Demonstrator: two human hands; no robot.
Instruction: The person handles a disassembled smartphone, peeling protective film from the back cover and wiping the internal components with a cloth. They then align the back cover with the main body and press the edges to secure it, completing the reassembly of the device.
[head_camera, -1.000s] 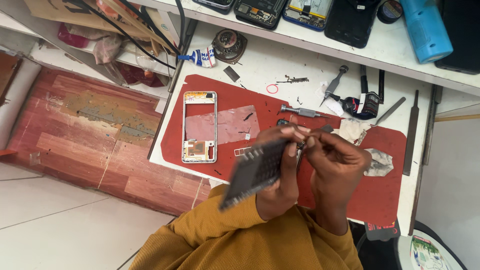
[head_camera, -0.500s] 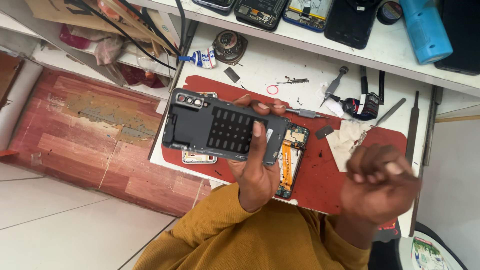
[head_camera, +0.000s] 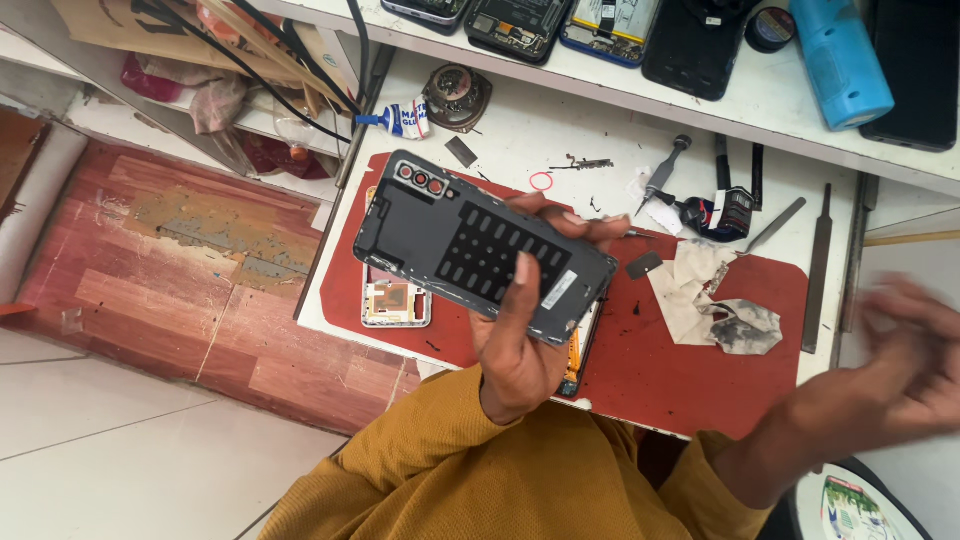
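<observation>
Our left hand (head_camera: 520, 350) grips a dark grey phone back cover (head_camera: 480, 245), thumb pressed across its inner face and fingers curled round the far edge. The cover is held tilted above the red work mat (head_camera: 700, 370), its camera cut-outs pointing to the upper left and a grid of black adhesive pads showing on the inside. Our right hand (head_camera: 915, 365) is off to the right beyond the mat's edge, blurred; it looks loosely spread and holds nothing that we can make out.

Under the cover, on the mat, lies an opened phone body (head_camera: 578, 350), only its lower edge showing, and just beside it to the left a white phone frame (head_camera: 397, 303). To the right on the mat sit crumpled, stained tissues (head_camera: 715, 300). Beyond the mat, on the white counter (head_camera: 560, 125), we see a small glue tube (head_camera: 400, 120), a screwdriver (head_camera: 665, 172) and a flat metal file (head_camera: 818, 265). A blue cylinder (head_camera: 838, 55) lies on the shelf above.
</observation>
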